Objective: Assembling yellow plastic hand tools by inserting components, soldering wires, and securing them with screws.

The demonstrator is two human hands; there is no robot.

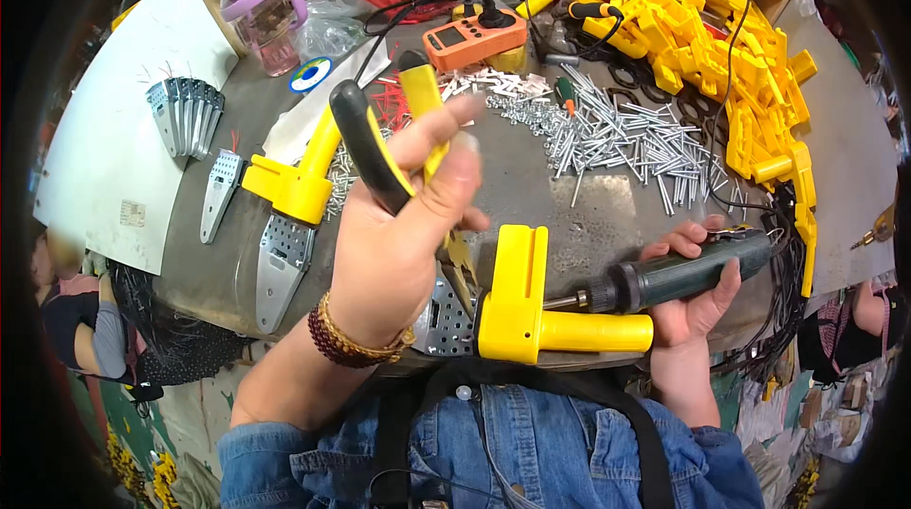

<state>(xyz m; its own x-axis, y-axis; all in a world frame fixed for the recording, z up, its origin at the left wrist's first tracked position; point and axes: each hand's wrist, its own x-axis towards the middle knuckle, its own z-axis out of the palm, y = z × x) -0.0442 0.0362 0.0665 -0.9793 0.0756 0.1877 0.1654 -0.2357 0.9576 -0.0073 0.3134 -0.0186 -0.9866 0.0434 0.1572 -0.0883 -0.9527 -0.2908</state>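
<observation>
My left hand (384,243) is closed around a pair of pliers with black and yellow handles (372,144). Their jaws point down at the joint between a perforated metal plate (444,321) and a yellow plastic handle piece (512,296) at the table's near edge. In my right hand (700,314) lies a dark green electric screwdriver (688,272), held level, its bit reaching the right side of the yellow piece's block. Whether the jaws grip a nut is hidden. To the left lies another yellow handle piece (294,188) fitted with a perforated metal plate (285,253).
A heap of yellow plastic parts (683,25) fills the back right, beside many long screws (631,134) and small nuts (522,115). An orange meter (474,37) and pink-lidded bottle (266,16) stand behind. More metal plates (185,115) lie left. Other people sit at both sides.
</observation>
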